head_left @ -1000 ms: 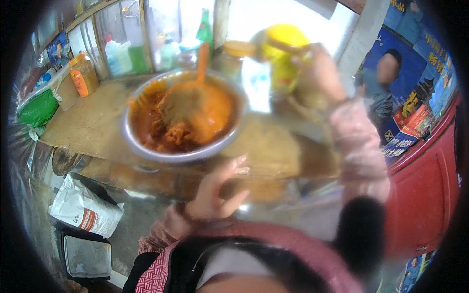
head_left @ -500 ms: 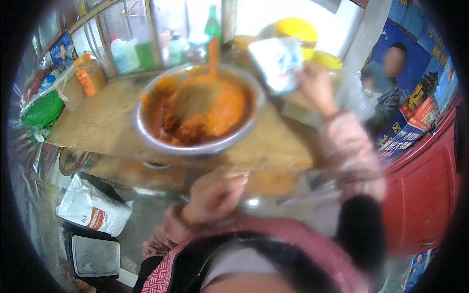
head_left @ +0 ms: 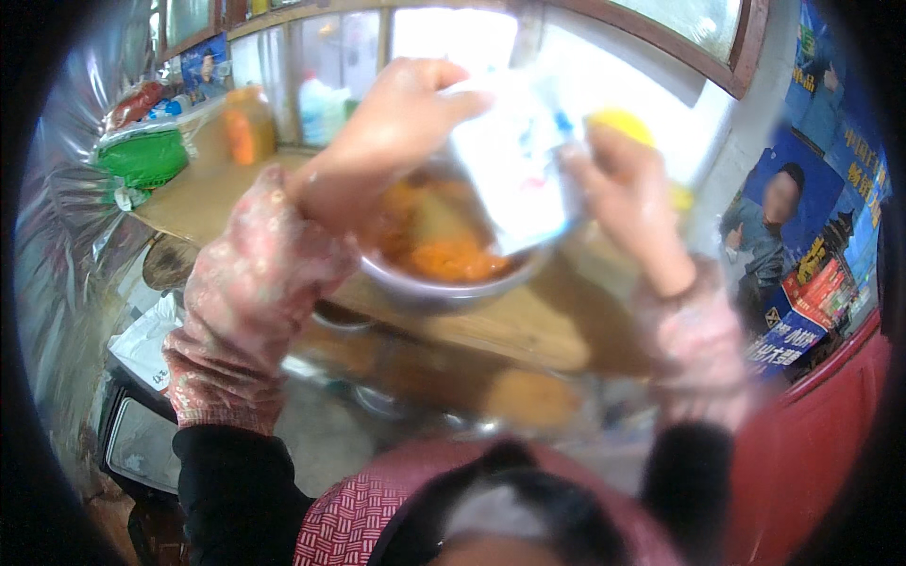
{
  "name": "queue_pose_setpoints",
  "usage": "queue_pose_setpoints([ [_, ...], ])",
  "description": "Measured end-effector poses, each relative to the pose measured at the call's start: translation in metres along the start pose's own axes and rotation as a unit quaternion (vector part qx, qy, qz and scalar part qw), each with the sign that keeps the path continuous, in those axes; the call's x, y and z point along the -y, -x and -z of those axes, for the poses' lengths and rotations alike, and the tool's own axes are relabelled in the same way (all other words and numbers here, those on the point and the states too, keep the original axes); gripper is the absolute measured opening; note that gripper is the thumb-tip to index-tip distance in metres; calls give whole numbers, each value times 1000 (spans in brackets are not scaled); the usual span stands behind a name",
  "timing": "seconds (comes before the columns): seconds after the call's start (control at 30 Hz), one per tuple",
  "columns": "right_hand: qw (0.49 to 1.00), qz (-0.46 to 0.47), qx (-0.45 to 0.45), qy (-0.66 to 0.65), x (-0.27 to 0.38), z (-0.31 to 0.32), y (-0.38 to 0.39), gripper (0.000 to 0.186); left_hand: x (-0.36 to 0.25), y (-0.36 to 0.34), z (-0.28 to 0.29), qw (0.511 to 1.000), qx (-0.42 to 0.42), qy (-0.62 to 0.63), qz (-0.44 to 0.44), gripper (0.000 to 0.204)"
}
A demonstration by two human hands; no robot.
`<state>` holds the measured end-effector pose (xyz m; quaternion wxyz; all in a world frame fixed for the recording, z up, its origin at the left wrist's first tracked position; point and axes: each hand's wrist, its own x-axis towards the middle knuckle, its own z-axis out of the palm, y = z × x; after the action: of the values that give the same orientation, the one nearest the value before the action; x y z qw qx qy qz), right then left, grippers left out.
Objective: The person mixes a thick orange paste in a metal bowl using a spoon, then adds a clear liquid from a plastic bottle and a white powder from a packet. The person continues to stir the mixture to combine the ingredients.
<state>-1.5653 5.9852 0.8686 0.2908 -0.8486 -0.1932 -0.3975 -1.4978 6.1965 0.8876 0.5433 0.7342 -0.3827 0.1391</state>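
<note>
A white packet (head_left: 521, 156) with blue print is held up over the right side of the metal bowl (head_left: 444, 294). My left hand (head_left: 401, 118) pinches the packet's upper left corner. On its right side the fingers of my right hand (head_left: 628, 184) are closed, smeared by motion. Orange-red paste (head_left: 455, 257) fills the bowl, partly hidden behind the packet and my left forearm. Whether the packet is torn or sealed I cannot make out.
The bowl stands on a wooden table (head_left: 528, 325) below a window. An orange-lidded jar (head_left: 247, 127) and a green bag (head_left: 143, 158) are at the left. A yellow lid (head_left: 623, 124) shows behind my right hand. Lower left lies a white sack (head_left: 142, 344); a red panel (head_left: 802, 453) is at the right.
My left hand has risen from the table's near edge to the packet's corner. My right hand has brought the packet from right of the bowl to over it. The view has shifted.
</note>
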Motion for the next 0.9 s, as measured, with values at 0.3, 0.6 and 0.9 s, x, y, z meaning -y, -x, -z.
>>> queue_pose_setpoints([
  [0.3, 976, -57, 118, -175, 17, -33, -58, 21, 24, 8, 21, 991, -106, 75, -3, 15],
  [0.6, 981, 13, 118, -155, 26, -74, -72, 22, 23, 32, 36, 966, -194, 173, 6, 12],
  [0.9, 986, 90, -36, -138, 21, -87, -124, 27, 61, 23, 66, 922, -352, 159, -37, 31],
])
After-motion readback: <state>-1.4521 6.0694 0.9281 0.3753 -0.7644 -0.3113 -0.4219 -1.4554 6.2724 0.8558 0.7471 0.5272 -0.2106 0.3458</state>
